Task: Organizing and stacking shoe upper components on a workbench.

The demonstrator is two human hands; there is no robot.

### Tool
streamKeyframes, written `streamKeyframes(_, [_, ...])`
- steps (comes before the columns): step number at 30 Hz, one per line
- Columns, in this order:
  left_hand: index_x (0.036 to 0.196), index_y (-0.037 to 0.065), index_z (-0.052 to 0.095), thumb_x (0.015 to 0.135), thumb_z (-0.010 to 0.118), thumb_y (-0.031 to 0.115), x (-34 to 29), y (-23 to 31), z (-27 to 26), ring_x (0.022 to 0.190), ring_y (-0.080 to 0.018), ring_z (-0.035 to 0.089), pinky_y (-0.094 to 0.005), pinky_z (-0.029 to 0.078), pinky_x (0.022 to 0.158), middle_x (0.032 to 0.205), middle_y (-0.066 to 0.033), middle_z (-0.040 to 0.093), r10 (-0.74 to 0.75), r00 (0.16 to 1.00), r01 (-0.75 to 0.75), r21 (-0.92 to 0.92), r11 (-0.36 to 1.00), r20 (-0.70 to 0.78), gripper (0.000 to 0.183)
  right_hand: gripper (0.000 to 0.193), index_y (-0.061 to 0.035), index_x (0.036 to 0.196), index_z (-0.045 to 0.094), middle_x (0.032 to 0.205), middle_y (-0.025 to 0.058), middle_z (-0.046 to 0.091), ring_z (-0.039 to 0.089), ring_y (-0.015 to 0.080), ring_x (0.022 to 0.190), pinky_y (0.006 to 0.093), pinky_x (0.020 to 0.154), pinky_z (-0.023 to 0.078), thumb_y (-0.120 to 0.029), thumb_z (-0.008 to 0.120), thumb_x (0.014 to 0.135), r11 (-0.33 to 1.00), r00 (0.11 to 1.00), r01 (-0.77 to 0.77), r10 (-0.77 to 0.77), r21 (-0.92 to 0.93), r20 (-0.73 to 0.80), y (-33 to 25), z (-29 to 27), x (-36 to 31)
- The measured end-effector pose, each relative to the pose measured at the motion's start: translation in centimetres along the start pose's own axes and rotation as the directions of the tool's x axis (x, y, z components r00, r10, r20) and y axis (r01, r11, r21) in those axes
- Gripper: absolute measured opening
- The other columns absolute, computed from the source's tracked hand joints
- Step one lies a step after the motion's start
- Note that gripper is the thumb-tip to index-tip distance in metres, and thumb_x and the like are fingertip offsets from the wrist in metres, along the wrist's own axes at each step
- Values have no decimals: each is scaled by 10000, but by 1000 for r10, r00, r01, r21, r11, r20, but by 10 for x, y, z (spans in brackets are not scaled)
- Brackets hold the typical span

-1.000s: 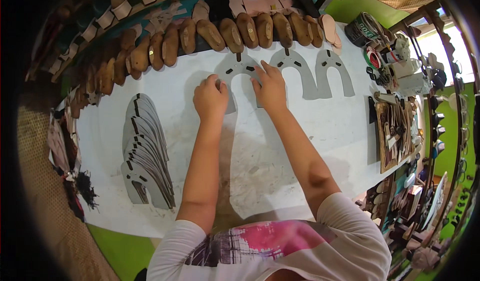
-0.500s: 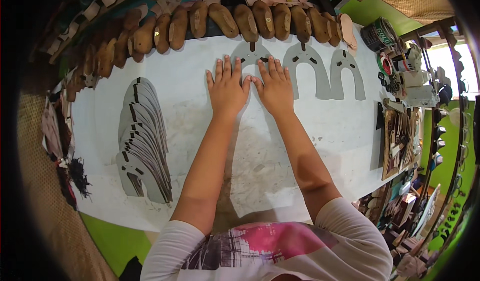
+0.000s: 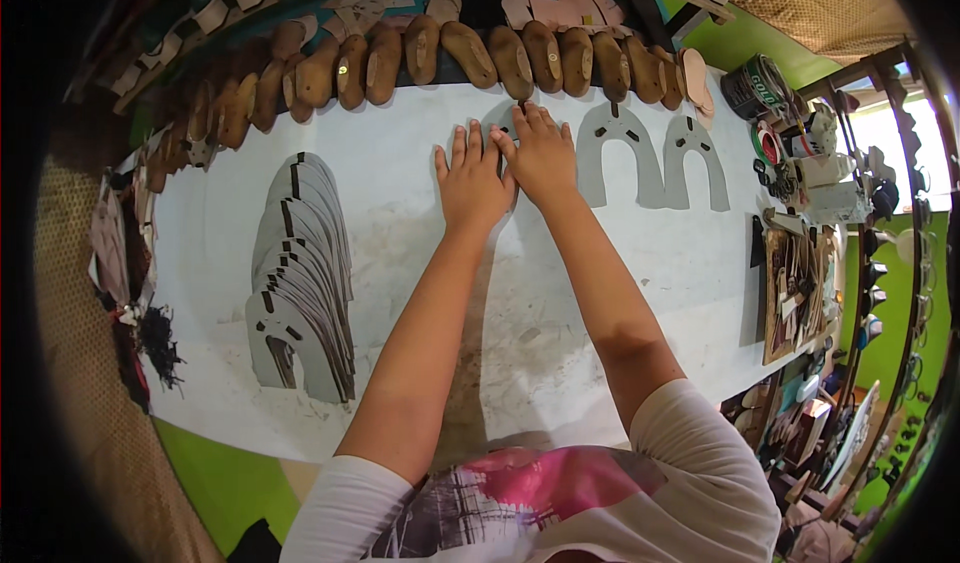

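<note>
My left hand lies flat on a grey U-shaped shoe upper piece, fingers spread. Against it rests my right hand, also flat, its fingers stretched toward the piece's far end and its thumb side over the edge of the left hand. Both hands cover most of this piece. To the right, two more grey upper pieces, one beside the other, lie flat with small black strips on them. A fanned stack of similar grey pieces lies to the left.
Brown shoe lasts line the far edge of the white table. At the far right stands a dark can near tape rolls. A board with tools sits at the right edge, black scraps at the left.
My right hand has slid left and away from me, up against my left hand. The left hand stays on the grey piece. The whole view has shifted slightly.
</note>
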State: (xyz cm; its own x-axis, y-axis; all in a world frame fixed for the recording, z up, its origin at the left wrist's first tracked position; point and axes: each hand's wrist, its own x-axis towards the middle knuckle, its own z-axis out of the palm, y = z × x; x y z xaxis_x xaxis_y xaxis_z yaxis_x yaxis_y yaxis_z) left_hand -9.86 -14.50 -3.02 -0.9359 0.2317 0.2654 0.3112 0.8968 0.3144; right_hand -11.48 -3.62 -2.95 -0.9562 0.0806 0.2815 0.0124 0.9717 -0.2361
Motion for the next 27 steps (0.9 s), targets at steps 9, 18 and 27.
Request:
streamKeyframes(9, [1269,153,424,791,490,335,0,-1,-7,1269,-244,278,-459,115,1038,1344,-96,357,-24,999,25,-34,999,34,515,458,-80,1183,495,1180,100,497,459,271,1089,428,943,323,-380,476,838,999,996,-48,50,20,-75,-7,-12,8])
streamKeyframes(18, [1266,151,427,777,514,344,2,3,-6,1269,-245,277,-462,115,1037,1339,-101,364,-39,998,42,-58,997,52,533,484,-90,1198,484,1159,65,499,461,241,1053,435,909,339,-375,513,809,998,987,15,-25,-63,-161,-2,0,19])
streamKeyframes(27, [1242,146,451,792,500,354,-1,-1,-4,1271,-234,276,-463,119,1036,1336,-95,368,-39,998,41,-53,998,42,498,528,-82,1273,387,1315,117,381,315,289,1239,445,1011,235,-406,431,858,999,999,43,-43,-14,6,19,-6,-17])
